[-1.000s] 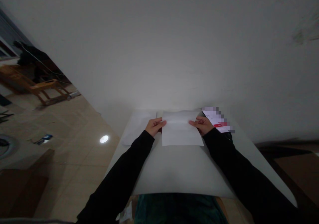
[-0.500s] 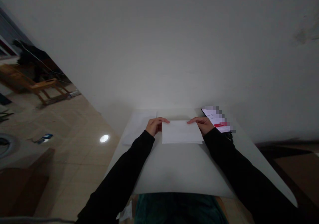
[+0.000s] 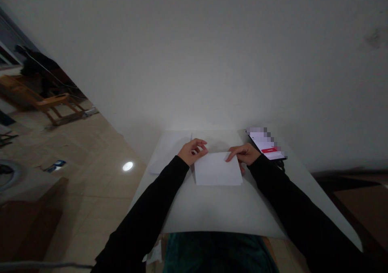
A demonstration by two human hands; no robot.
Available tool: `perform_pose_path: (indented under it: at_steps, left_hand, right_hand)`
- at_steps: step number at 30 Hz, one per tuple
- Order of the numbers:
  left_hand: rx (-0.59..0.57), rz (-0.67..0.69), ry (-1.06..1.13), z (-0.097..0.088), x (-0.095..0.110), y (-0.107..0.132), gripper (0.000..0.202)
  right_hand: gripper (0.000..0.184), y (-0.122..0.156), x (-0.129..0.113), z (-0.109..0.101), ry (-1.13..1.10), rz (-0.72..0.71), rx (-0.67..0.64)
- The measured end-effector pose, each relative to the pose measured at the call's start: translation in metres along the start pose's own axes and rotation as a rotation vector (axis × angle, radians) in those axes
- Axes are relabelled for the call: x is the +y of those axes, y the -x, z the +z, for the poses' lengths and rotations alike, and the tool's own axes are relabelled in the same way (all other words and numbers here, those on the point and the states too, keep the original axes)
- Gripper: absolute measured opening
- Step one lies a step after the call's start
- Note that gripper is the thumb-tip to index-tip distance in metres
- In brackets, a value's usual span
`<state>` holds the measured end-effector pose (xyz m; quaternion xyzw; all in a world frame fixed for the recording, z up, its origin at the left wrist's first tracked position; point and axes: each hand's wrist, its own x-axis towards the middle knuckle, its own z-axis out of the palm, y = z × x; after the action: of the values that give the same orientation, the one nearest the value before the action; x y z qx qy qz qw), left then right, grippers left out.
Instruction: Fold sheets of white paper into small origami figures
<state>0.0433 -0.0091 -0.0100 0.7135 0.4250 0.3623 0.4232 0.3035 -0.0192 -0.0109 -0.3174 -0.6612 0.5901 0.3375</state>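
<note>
A white folded sheet of paper point(image 3: 217, 170) is in front of me above the table, its layers showing a little at the lower right corner. My right hand point(image 3: 245, 155) grips its upper right side, with the index finger lying across the front face and other fingers behind the edge. At the upper left corner is my left hand point(image 3: 194, 149); its thumb lies along the paper's edge, while the curled fingers are apart from the thumb, with a gap between. More white paper point(image 3: 165, 147) lies flat on the table to the left of my left hand.
The white table point(image 3: 209, 212) stands against a pale wall point(image 3: 194, 62). A device with a lit screen point(image 3: 263, 143) leans at the back right, beside my right hand. Tiled floor and a wooden chair point(image 3: 54, 101) are off to the left.
The paper has come down and slightly left, nearer to me. My left fingers have lifted off its top edge, and my right index finger has moved onto its front.
</note>
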Motion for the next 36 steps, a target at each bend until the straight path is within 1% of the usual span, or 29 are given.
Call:
perform_pose_path:
  at_steps: [4, 6, 8, 10, 12, 13, 15, 16, 17, 20, 23, 25, 28, 30, 34, 36]
  left_hand:
    - [-0.23, -0.066, 0.03, 0.004, -0.002, 0.002, 0.034]
    - [-0.293, -0.077, 0.047, 0.009, -0.004, 0.004, 0.032]
    - [-0.33, -0.085, 0.064, 0.013, -0.005, 0.006, 0.03]
    - [-0.341, -0.088, 0.079, 0.015, -0.006, 0.007, 0.028]
    - [-0.338, -0.087, 0.093, 0.015, -0.007, 0.007, 0.027]
    - [-0.336, -0.085, 0.1, 0.015, -0.007, 0.006, 0.027]
    - [-0.331, -0.081, 0.111, 0.014, -0.007, 0.005, 0.028]
    - [-0.328, -0.078, 0.115, 0.013, -0.007, 0.004, 0.028]
    - [-0.324, -0.076, 0.118, 0.013, -0.007, 0.004, 0.028]
    - [-0.317, -0.067, 0.121, 0.012, -0.008, 0.004, 0.027]
    - [-0.319, -0.063, 0.12, 0.012, -0.01, 0.004, 0.028]
    - [-0.317, -0.066, 0.117, 0.012, -0.01, 0.004, 0.029]
    - [-0.318, -0.077, 0.1, 0.015, -0.009, 0.005, 0.031]
    - [-0.33, -0.09, 0.076, 0.018, -0.007, 0.006, 0.034]
    - [-0.344, -0.108, 0.019, 0.024, -0.005, 0.007, 0.041]
    - [-0.331, -0.111, -0.009, 0.025, -0.005, 0.007, 0.044]
  right_hand:
    - [0.019, 0.0, 0.001, 0.001, 0.083, 0.003, -0.057]
    - [0.02, -0.001, 0.003, 0.002, 0.169, -0.029, -0.066]
    - [0.021, -0.002, 0.003, 0.002, 0.261, -0.101, -0.077]
    - [0.02, -0.003, 0.002, 0.002, 0.317, -0.166, -0.083]
    - [0.015, -0.004, 0.0, 0.003, 0.305, -0.161, -0.048]
    - [0.022, -0.004, -0.001, 0.003, 0.276, -0.142, -0.017]
    - [0.042, -0.004, -0.001, 0.004, 0.198, -0.083, 0.037]
    - [0.047, -0.004, -0.001, 0.005, 0.161, -0.045, 0.043]
    - [0.049, -0.004, 0.0, 0.007, 0.133, -0.007, 0.037]
    - [0.041, -0.005, 0.003, 0.011, 0.082, 0.051, 0.019]
    - [0.026, -0.006, 0.004, 0.014, 0.027, 0.025, 0.024]
    - [0.02, -0.007, 0.004, 0.015, 0.005, -0.005, 0.004]
    - [0.017, -0.008, 0.003, 0.016, 0.03, -0.059, -0.012]
    - [0.017, -0.009, 0.003, 0.016, 0.052, -0.07, -0.006]
    - [0.014, -0.01, 0.004, 0.018, 0.061, -0.057, -0.007]
    - [0.014, -0.01, 0.005, 0.018, 0.016, -0.01, 0.017]
